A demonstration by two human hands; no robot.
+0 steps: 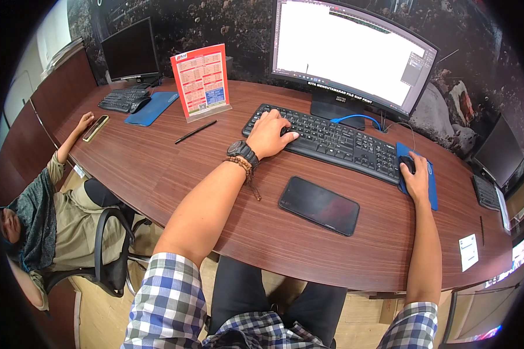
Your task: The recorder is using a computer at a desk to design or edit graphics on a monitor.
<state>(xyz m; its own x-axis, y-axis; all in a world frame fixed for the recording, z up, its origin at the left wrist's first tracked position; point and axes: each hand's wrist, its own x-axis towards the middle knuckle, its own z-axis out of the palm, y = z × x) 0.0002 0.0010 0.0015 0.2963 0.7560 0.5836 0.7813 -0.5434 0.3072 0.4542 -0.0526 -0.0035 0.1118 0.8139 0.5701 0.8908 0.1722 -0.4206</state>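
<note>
Nearest, a black phone (pixel 319 206) is seen between the hands, closer to the body. Under the left hand (pixel 267 135), whose thumb and fingers are held apart, the keyboard's (pixel 332 142) left end is covered; by the right hand (pixel 415 176) the mouse (pixel 408 164) is clasped. Probably, keys should be pressed lightly and the mouse guided with a loose wrist. Beyond both hands, the lit monitor (pixel 349 43) can be watched.

Showing a dark wall (pixel 239 32) printed with grey rocks, rising behind a curving, reddish-brown wood-grain desk (pixel 174 163). Including a dark brown partition (pixel 61 84) at the far left, a black chair (pixel 116 278) with armrests beside the desk, and pale yellowish flooring (pixel 356 319) below. Catching a soft light along the desk.
</note>
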